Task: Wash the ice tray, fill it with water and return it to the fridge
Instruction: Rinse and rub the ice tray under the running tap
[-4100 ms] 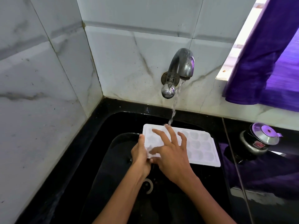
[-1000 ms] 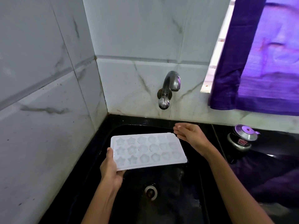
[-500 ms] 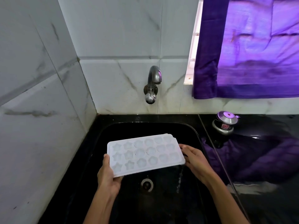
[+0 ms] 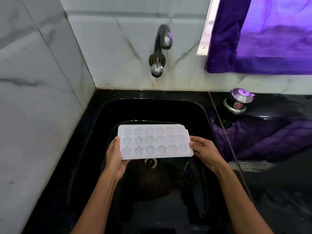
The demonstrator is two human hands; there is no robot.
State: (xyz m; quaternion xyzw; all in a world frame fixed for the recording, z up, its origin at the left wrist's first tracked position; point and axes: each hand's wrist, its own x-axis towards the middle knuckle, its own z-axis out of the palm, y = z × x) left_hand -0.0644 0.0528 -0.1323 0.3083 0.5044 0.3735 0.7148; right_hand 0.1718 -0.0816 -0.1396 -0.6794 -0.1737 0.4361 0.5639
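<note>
Since a moment ago your right hand (image 4: 205, 150) has closed on the ice tray's (image 4: 154, 141) right end; your left hand (image 4: 115, 157) clasps its left end; you hold the tray level above the black sink (image 4: 200, 115), over the drain (image 4: 150, 163); it is white, three rows of star and flower moulds, facing up; the tap (image 4: 160, 48) behind the sink runs dry.

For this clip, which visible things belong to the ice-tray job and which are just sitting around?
Part of the job:
- ice tray, held level over the sink
- left hand and right hand, one at each short end
- tap, no water running

Just lying about:
- pressure cooker lid on the black counter
- purple curtain
</note>
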